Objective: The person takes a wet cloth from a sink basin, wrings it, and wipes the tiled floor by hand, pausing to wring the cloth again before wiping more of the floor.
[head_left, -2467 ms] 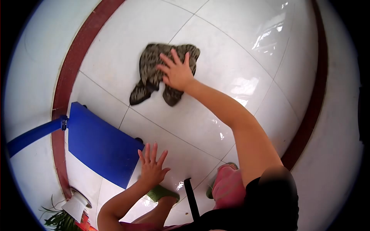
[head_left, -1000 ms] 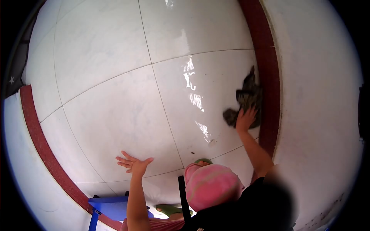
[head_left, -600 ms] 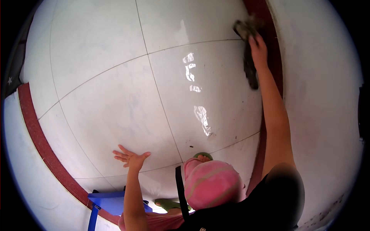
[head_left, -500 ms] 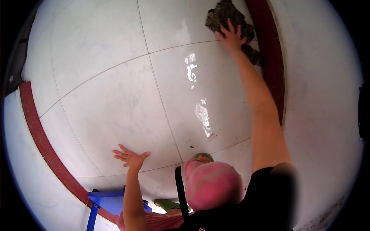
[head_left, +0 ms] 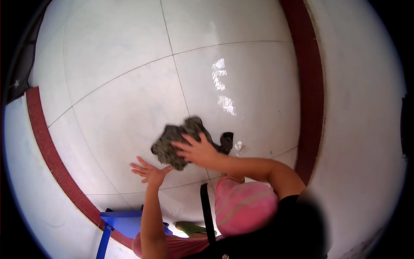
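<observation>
A dark, patterned cloth (head_left: pixel 166 144) lies bunched on the white tiled floor (head_left: pixel 125 112), near the middle of the view. My right hand (head_left: pixel 197 151) is spread over it, fingers apart and palm down, pressing on its right part. One dark end of the cloth sticks out to the right, beyond my wrist. My left hand (head_left: pixel 152 174) is just below and left of the cloth, its fingers stretched out and holding nothing. The thumb of that hand comes close to the cloth's lower edge.
Dark red skirting (head_left: pixel 311 86) runs along the wall at the right, and more (head_left: pixel 60 172) along the left. A blue object (head_left: pixel 127 222) stands at the lower left. A green slipper (head_left: pixel 192 228) is near the bottom, and a black strap (head_left: pixel 207 211) hangs beside my pink-clothed knee (head_left: pixel 248 207).
The cloth and my right hand have come from the skirting at the upper right down to the middle of the floor, beside my left hand. My left hand has hardly moved lately.
</observation>
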### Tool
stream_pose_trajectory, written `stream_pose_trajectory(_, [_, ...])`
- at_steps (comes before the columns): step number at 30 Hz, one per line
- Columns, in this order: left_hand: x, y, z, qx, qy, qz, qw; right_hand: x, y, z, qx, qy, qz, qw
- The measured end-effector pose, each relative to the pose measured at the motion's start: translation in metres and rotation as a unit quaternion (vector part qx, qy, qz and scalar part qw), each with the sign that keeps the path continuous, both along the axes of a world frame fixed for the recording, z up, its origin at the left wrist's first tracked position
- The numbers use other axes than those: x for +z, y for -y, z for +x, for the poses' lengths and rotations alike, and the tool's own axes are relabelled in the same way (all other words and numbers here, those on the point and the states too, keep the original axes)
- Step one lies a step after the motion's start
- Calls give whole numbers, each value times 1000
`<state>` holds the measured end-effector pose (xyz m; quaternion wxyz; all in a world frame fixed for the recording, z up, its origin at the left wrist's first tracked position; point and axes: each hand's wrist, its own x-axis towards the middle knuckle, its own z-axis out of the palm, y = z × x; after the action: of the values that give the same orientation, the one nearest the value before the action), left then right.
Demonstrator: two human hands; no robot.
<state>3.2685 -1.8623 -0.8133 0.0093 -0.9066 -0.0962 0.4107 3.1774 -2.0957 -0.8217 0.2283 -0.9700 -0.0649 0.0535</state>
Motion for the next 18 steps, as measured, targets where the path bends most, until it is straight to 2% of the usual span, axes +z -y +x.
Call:
stream_pose_trajectory(3, [2, 5, 1, 3, -5, -5, 1000, -13, 65, 85, -112, 89, -61, 988])
stream_pose_trajectory(6, [3, 3, 1, 4, 11, -4, 1000, -22, 160, 138, -289, 44, -157, 943])
stream_pose_trajectory(8, [4, 0, 0, 3, 12, -10, 1000, -28, 217, 134, -402, -1, -186, 897])
stream_pose_trajectory(10, [8, 2, 2, 3, 8, -18, 1000, -26, 253, 87, -500, -66, -196, 841])
stream_pose_trajectory(13, [10, 8, 3, 6, 5, -23, 1000, -21, 264, -24, -644, -168, -175, 725])
stream_pose_trajectory(16, [21, 13, 7, 11, -14, -19, 1000, -11, 212, -147, -755, -237, -116, 600])
stream_pose_trajectory(18, [27, 17, 10, 11, -36, -23, 999, -23, 154, -229, -786, -240, -120, 556])
